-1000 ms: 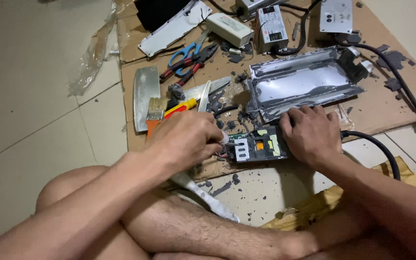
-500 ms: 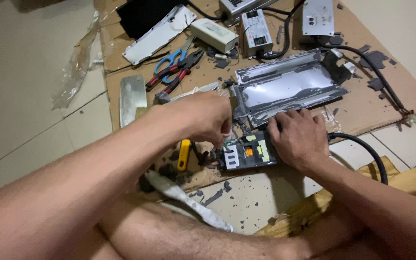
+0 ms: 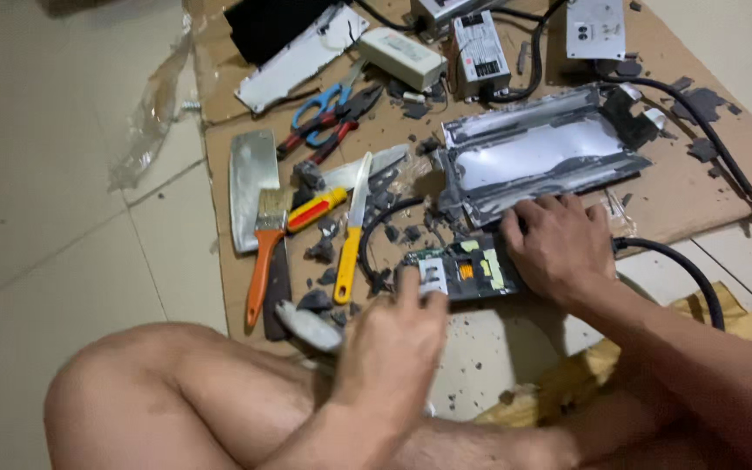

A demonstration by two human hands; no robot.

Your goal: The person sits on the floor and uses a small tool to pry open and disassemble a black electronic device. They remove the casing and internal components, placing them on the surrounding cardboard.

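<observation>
Head view: your right hand [image 3: 559,248] presses flat on the dark circuit board [image 3: 463,274], long axis left-right; your left hand [image 3: 393,344], blurred, grip unclear, sits just nearer.

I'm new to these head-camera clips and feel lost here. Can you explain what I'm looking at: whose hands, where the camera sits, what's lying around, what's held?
The camera sits on a person's head, looking down at their bare legs and hands on a tiled floor. The right hand presses on a small circuit board at the edge of a cardboard sheet. The left hand is blurred near the board; whether it holds anything is unclear. Around lie a cleaver, a paintbrush, a yellow-handled knife, blue scissors, an opened metal casing and grey debris.
</observation>
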